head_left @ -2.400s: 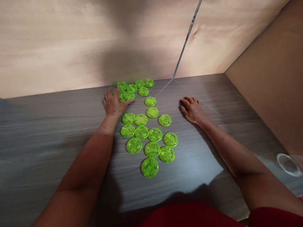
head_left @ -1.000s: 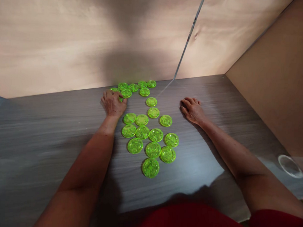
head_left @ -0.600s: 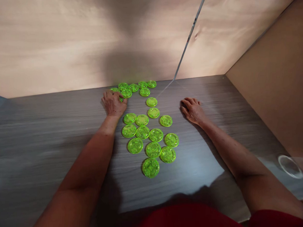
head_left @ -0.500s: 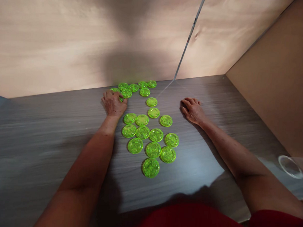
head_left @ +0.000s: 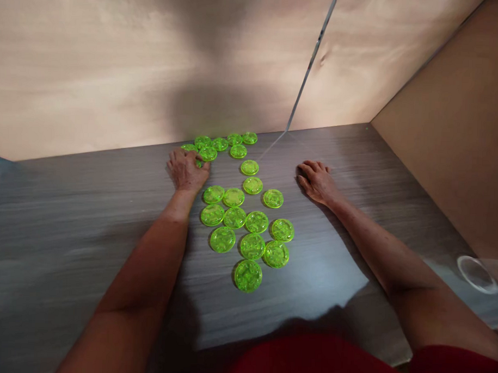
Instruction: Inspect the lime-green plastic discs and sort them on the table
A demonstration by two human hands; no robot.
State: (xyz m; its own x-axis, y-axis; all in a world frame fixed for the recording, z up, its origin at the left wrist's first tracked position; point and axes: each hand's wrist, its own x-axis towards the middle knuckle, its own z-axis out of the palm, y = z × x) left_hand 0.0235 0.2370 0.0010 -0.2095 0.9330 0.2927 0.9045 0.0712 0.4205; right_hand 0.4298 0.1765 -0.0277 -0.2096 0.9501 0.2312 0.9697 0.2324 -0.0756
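Observation:
Translucent yellow-green plastic coins with raised patterns are spread over the grey tabletop. At the left end of the far group, my left hand (head_left: 187, 171) is closed with thumb and forefinger about a green coin (head_left: 199, 164), mostly hidden by the fingers. Touching or close to its fingertips are another coin (head_left: 189, 147) and a neighbouring coin (head_left: 208, 153). My right hand (head_left: 316, 181) rests on the table right of the coins, fingers loosely bent and apart, holding nothing. A single coin (head_left: 273, 198) lies nearest to it. Two coins, one behind the other (head_left: 249, 167), link the far and near groups.
A pale wooden panel (head_left: 93, 83) rises behind the table, with a clear sheet's edge (head_left: 311, 63) running up it. On the right stands a brown side wall (head_left: 451, 117). A clear round rim (head_left: 478, 274) shows at the right, beyond my right forearm.

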